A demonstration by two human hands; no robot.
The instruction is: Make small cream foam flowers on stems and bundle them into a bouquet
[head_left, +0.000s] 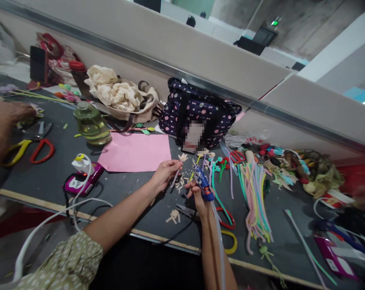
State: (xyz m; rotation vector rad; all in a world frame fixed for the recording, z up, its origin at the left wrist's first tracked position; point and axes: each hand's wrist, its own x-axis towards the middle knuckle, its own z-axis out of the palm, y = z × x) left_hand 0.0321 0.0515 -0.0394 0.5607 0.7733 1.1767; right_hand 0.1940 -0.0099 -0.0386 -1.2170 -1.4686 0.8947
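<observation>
Apparently in the middle of a gluing step. Pinching a lavender stem between the closed thumb and fingers of the left hand, just below the cream petals at its upper tip. Gripping a blue glue gun in the right hand, at four o'clock from the left, with fingers curled about the handle; cannot tell whether pressing on the trigger. Aiming the nozzle toward eleven o'clock, near the petals on their three o'clock side — apart from them, and with no bead of glue plain enough to make out.

Holding stem and gun at the middle of the tabletop, among loose cream slips scattered between the hands. Also within reach: a small cream cluster at six o'clock from the left hand, a pink sheet at ten o'clock, a bundle of pastel stems at three o'clock from the right hand, and scissors lying partly hidden under the right wrist.

To judge from this pose, calls next for a steady left pinch, a slight turn of the stem to bare the petal base to the nozzle, and only a small dab — well clear of the fingertips, given a probably hot tip.
</observation>
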